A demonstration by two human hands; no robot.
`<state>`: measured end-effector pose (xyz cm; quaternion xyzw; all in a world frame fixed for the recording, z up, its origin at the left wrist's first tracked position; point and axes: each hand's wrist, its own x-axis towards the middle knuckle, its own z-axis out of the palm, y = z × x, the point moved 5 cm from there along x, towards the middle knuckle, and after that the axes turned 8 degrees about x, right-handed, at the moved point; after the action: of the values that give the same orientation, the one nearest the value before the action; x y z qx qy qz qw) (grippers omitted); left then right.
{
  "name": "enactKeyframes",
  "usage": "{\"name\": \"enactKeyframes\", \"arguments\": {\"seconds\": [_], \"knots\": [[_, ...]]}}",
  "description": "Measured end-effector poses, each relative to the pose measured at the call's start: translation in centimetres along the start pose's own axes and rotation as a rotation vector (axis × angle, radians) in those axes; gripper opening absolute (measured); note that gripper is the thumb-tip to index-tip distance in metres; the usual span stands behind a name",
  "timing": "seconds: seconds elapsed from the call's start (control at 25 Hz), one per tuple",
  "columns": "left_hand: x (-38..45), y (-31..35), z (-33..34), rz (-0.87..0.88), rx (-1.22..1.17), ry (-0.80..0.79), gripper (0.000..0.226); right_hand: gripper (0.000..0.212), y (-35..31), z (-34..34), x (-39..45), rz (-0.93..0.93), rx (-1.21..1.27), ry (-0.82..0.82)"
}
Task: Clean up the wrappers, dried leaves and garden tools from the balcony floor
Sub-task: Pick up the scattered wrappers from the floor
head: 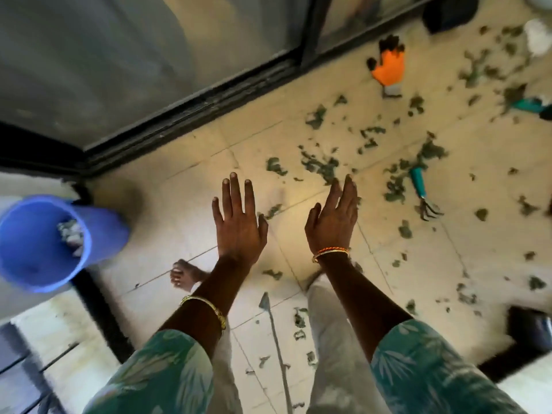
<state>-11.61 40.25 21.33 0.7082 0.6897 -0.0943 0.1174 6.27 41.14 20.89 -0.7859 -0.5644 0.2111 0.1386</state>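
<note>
Both my hands, left hand [239, 224] and right hand [334, 219], hang flat-fingered and empty at frame centre. The hand rake [421, 192] lies right of centre, long axis near-vertical, tines downward; my right hand is nearer.

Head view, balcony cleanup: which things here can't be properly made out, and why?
- Blue bucket: contents are a pale blur, unidentifiable.
- Teal object: cut off by the right edge.
- Dark container: cut by the top edge.
- White thing: blurred and cropped.
- Dark item: blurred, partly cut off.
- Right foot: hidden by the trouser leg.
</note>
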Motion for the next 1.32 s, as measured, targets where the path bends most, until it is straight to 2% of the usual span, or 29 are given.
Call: {"name": "enactKeyframes", "arguments": {"seconds": [0.12,0.28,0.4,0.56,0.84,1.12,1.32], "knots": [[0.4,10.5,-0.6,0.142,0.036,0.008,0.076,0.059,8.7,-6.0,1.0,0.06,0.01,0.061],[0.0,23.5,-2.7,0.314,0.032,-0.049,0.08,0.06,20.1,-14.8,2.3,0.241,0.027,0.163],[0.5,31.8,-5.7,0.454,0.051,-0.045,0.079,0.059,25.3,-20.8,3.2,0.379,0.08,0.244],[2.1,41.4,-9.1,0.622,0.046,-0.001,0.077,0.059,29.2,-26.9,5.2,0.453,0.152,0.354],[10.3,54.5,-10.7,0.717,0.045,0.002,0.076,0.061,37.2,-31.8,13.6,0.564,0.135,0.445],[24.0,64.7,-10.7,0.816,0.143,-0.061,0.076,0.058,45.6,-35.4,26.3,0.671,0.123,0.456],[32.8,72.8,-11.5,0.808,0.157,-0.068,0.071,0.05,52.1,-38.3,35.8,0.634,0.121,0.427]]}}
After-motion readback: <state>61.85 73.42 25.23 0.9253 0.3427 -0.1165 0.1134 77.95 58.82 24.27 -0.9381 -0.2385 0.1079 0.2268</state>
